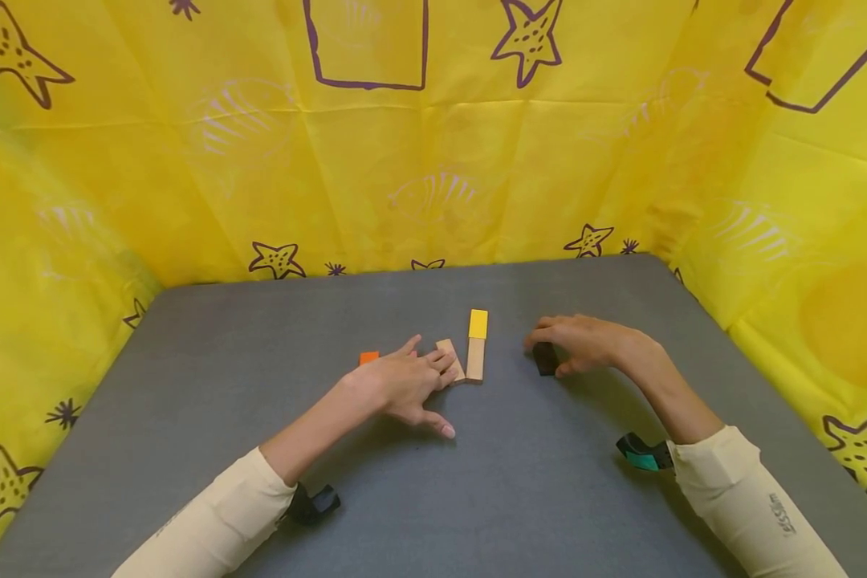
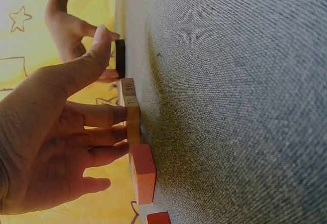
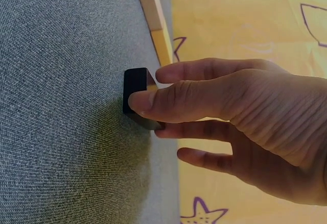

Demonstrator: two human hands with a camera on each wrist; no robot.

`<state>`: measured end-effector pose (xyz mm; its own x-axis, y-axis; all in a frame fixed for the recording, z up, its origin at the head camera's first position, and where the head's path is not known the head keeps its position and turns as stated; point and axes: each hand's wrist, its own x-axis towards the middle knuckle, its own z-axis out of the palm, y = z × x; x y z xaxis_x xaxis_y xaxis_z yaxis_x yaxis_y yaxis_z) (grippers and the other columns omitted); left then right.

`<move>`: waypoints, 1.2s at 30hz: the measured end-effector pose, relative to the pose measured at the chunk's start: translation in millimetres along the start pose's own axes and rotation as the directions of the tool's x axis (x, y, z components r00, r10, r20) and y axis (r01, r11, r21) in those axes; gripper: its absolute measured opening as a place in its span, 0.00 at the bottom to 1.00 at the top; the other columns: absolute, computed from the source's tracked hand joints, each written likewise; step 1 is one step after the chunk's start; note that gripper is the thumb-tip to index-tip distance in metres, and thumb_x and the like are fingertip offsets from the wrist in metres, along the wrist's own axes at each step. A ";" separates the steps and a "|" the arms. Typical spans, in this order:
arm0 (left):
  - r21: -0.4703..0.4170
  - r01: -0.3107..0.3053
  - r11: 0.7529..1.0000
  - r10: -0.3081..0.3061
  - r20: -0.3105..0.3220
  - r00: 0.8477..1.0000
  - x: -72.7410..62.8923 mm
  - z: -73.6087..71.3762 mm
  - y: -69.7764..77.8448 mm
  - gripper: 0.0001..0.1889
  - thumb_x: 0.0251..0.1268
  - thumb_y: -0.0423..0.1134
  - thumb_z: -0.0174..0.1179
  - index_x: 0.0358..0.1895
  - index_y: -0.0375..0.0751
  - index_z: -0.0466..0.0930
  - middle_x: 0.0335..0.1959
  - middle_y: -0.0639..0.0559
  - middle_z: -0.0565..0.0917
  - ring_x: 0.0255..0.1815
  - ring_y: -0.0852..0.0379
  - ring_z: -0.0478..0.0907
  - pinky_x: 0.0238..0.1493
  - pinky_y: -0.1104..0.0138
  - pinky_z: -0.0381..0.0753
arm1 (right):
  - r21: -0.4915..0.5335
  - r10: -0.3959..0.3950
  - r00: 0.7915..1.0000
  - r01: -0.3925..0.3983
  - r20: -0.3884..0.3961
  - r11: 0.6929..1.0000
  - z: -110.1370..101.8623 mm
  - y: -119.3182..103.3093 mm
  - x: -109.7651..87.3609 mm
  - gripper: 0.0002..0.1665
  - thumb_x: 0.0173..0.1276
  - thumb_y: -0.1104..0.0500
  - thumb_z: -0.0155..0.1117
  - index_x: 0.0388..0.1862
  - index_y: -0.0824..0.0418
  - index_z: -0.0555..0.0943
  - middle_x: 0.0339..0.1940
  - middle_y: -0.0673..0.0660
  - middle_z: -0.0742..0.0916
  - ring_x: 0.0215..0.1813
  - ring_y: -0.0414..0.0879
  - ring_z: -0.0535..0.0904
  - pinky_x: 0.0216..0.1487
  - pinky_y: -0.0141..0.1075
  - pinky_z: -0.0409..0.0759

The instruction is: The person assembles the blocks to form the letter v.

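My left hand [image 1: 408, 384] has its fingers stretched out, and their tips touch a slanted plain wooden block [image 1: 445, 347]. A second wooden block [image 1: 475, 361] lies straight just right of it, with a yellow block [image 1: 479, 323] at its far end. Numbers are printed on the near ends of the wooden blocks [image 2: 129, 87] in the left wrist view. Farther right, my right hand [image 1: 585, 341] holds a black block [image 3: 135, 83] between thumb and fingers, low at the table. An orange block [image 1: 369, 357] shows behind the left wrist.
A pinkish-red block [image 2: 145, 175] stands beside the left fingertips, mostly hidden from the head view. All this lies on a grey cloth-covered table [image 1: 535, 506]. Yellow patterned fabric [image 1: 433, 160] hangs along its back and sides.
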<state>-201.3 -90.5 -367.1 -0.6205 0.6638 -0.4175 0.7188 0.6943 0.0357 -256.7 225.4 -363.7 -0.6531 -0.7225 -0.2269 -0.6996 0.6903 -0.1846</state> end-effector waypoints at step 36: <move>-0.002 0.002 1.000 -0.002 0.002 1.000 -0.9 -0.3 0.7 0.54 0.65 0.76 0.56 0.84 0.46 0.55 0.88 0.46 0.51 0.89 0.49 0.48 0.88 0.40 0.37 | -0.036 0.004 0.999 -0.006 -0.046 0.999 -3.5 -3.1 -0.8 0.27 0.61 0.62 0.80 0.59 0.54 0.83 0.59 0.58 0.84 0.59 0.57 0.81 0.64 0.60 0.80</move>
<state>-200.4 -90.5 -366.5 -0.6213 0.6618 -0.4196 0.7168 0.6963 0.0369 -255.0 223.8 -359.6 -0.6687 -0.7205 -0.1837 -0.7056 0.6928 -0.1489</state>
